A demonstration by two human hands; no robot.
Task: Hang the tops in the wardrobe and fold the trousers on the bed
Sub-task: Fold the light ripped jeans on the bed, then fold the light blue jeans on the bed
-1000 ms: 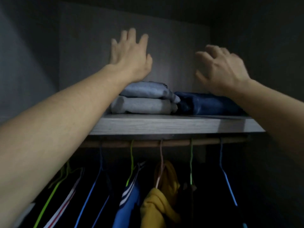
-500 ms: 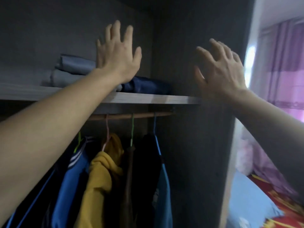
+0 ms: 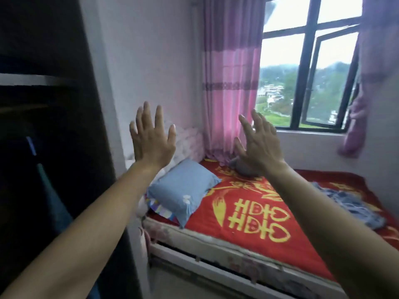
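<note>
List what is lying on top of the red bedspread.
On the red bedspread: a blue pillow, a grey garment partly hidden behind the right hand, and crumpled blue clothing partly covered by the forearm.

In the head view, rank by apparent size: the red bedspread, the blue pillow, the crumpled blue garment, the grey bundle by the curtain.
1. Red bedspread with gold characters, clearly largest.
2 and 3. Light blue pillow and crumpled blue-grey garment look alike; an arm hides part of the garment.
4. Grey fabric bundle, smallest, farther off and partly hidden.
</note>
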